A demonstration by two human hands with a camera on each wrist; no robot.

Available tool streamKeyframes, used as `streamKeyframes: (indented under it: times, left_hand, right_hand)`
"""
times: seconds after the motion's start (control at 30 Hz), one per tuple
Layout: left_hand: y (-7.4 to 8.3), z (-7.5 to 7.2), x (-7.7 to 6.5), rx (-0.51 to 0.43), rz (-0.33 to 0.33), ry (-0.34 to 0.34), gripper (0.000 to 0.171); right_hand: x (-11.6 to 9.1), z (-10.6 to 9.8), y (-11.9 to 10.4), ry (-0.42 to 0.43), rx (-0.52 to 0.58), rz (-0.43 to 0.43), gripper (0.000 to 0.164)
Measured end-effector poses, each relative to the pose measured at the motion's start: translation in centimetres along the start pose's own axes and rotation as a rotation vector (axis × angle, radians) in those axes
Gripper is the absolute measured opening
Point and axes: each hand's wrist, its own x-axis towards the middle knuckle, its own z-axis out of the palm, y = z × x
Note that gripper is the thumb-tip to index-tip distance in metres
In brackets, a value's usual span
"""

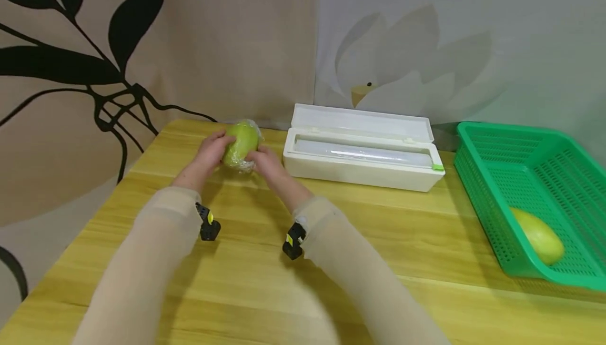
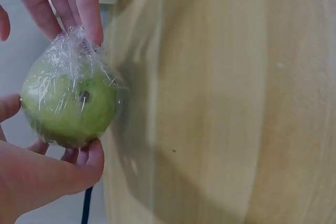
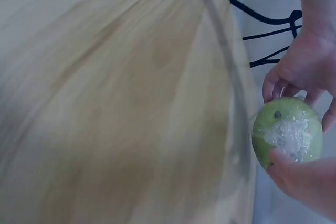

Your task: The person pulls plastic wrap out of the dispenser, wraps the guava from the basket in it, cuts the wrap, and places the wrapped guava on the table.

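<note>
A green mango [image 1: 242,144] wrapped in clear plastic film is held up over the far left part of the table. My left hand [image 1: 212,150] grips its side, with fingers curled around it, as the left wrist view shows. At the other end, my right hand [image 1: 269,163] pinches the gathered plastic wrap [image 2: 76,40]. The film lies crinkled and shiny over the mango, with a dark stem spot showing through. In the right wrist view, a right-hand finger [image 3: 278,158] presses on the crumpled film.
A white film box [image 1: 360,171] stands to the right of the hands, lid up, with a roll of plastic wrap [image 1: 364,153] inside. Farther right is a green basket [image 1: 483,213] with another mango [image 1: 537,235] in it. Behind the wooden table [image 1: 246,282] hangs a patterned backdrop.
</note>
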Motion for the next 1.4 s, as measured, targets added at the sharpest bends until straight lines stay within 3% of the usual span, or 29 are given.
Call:
streamKeyframes:
  times: [0.17,0.3,0.43,0.57,0.7,0.83,0.93,1.07,1.23,1.4]
  left_hand:
    - [-0.7,0.4,0.4,-0.004,-0.018,0.008,0.066]
    - [-1.1,0.6,0.5,0.038,-0.013,0.036,0.068]
    - [-1.1,0.6,0.2,0.117,0.004,0.104,0.07]
    - [-0.8,0.6,-0.2,0.214,0.039,0.182,0.069]
    - [-0.3,1.0,-0.6,0.353,0.146,0.257,0.067]
    - [0.4,2.0,-0.8,0.483,0.349,0.306,0.059]
    - [1.2,3.3,-1.2,0.565,0.499,0.26,0.052]
    - [1.9,6.1,-1.3,0.68,0.623,0.102,0.046]
    - [2.0,9.5,-1.4,0.846,0.719,-0.044,0.044]
    - [1.6,11.6,-1.3,1.018,0.743,-0.123,0.045]
  right_hand:
    - [0.3,-0.8,1.0,-0.051,-0.004,0.003,0.052]
    - [-0.2,-1.4,1.0,-0.064,-0.082,0.039,0.06]
    - [-2.2,-2.6,0.1,-0.102,-0.197,0.086,0.065]
    - [-5.1,-5.6,-0.9,-0.229,-0.235,0.043,0.048]
    - [-8.0,-10.2,-1.7,-0.269,-0.322,-0.011,0.04]
    - [-10.4,-15.6,-2.5,-0.163,-0.436,-0.031,0.041]
    - [-11.5,-19.7,-3.1,-0.039,-0.501,-0.008,0.042]
    - [-12.3,-24.2,-3.6,0.128,-0.569,0.028,0.043]
    - [-13.1,-27.6,-3.7,0.299,-0.674,0.028,0.043]
    - [-13.2,-29.6,-2.7,0.397,-0.946,-0.011,0.043]
